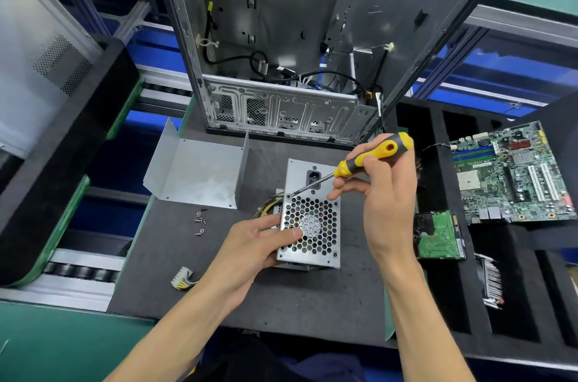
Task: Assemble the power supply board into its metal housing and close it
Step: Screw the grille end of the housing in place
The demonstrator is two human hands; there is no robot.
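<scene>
Housing [309, 219] is stood mid-mat, its cover [200, 172] and loose screws [200, 222] lying apart at left. It is gripped by the left hand [266, 240]; a screwdriver [359, 162] is held by the right hand [381, 190] at a corner screw. Closing remains undone.

Yellow/black screwdriver [373, 153], silver honeycomb-grille housing [309, 225], green motherboard [513, 175], dk grey mat [312, 297].

Perforated matt metal housing [309, 219]; glossy plastic screwdriver [372, 156] handle; matt mat [312, 297].
</scene>
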